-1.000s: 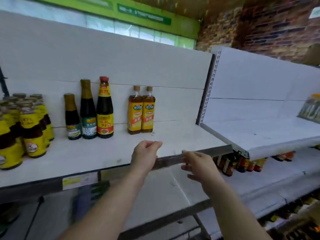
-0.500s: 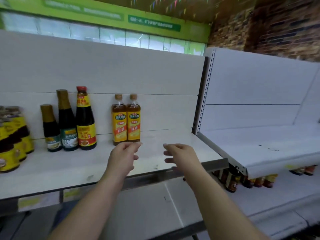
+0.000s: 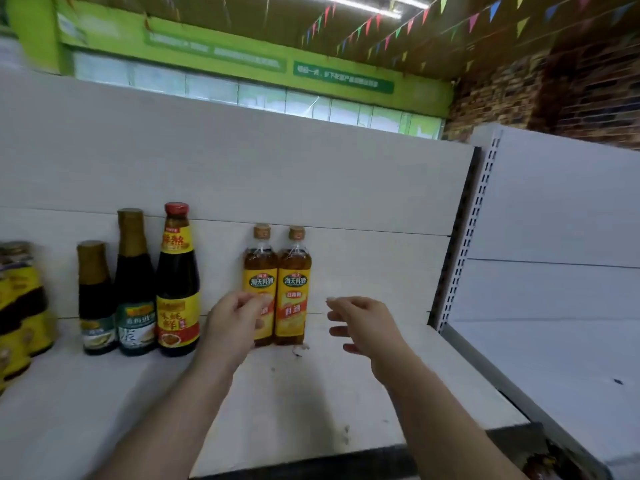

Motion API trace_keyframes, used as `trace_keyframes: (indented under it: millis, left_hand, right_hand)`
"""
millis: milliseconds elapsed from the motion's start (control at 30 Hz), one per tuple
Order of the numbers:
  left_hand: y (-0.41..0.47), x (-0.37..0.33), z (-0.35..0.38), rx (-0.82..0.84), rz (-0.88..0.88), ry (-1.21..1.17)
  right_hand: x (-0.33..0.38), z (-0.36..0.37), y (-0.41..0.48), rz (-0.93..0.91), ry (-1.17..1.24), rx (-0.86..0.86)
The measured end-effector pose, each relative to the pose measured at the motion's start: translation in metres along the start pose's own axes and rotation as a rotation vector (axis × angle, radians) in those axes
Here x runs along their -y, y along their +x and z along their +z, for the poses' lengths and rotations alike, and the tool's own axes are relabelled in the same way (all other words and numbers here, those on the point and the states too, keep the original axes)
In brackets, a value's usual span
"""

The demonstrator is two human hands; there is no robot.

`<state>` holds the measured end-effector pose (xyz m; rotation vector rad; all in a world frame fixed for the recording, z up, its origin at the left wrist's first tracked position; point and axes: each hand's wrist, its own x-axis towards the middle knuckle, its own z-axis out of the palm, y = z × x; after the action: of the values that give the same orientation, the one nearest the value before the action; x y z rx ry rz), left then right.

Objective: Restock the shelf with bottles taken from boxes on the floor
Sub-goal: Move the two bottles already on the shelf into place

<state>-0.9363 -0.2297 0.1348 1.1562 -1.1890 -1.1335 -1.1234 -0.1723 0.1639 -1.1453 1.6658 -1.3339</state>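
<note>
Two amber cooking-wine bottles with yellow labels stand side by side at the back of the white shelf. My left hand is in front of the left bottle, fingertips at its label; I cannot tell whether it grips it. My right hand hovers to the right of the right bottle, fingers loosely curled and holding nothing. No box is in view.
Three dark sauce bottles stand left of the pair, and several yellow-labelled bottles crowd the far left edge. A second white shelf unit adjoins on the right. Bottles on a lower shelf show at bottom right.
Both hands rose from the shelf's front edge and reached back toward the two amber bottles. The view tilted up and moved closer to the shelf.
</note>
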Motion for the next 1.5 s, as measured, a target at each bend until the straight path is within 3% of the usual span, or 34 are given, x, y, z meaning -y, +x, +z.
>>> trace_keyframes:
  millis: [300, 567, 1100, 1500]
  left_hand:
    - [0.062, -0.012, -0.003, -0.097, 0.147, 0.106]
    - [0.101, 0.001, 0.003, -0.111, 0.143, 0.203]
    - [0.113, 0.002, -0.001, 0.006, 0.141, 0.224]
    - [0.113, 0.001, -0.003, 0.071, 0.119, 0.183]
  right_hand:
    - [0.014, 0.035, 0.074, -0.066, -0.039, -0.030]
    - [0.013, 0.053, 0.108, -0.071, -0.025, 0.013]
    - [0.008, 0.044, 0.135, -0.123, -0.102, 0.207]
    - [0.001, 0.040, 0.129, -0.158, -0.067, 0.217]
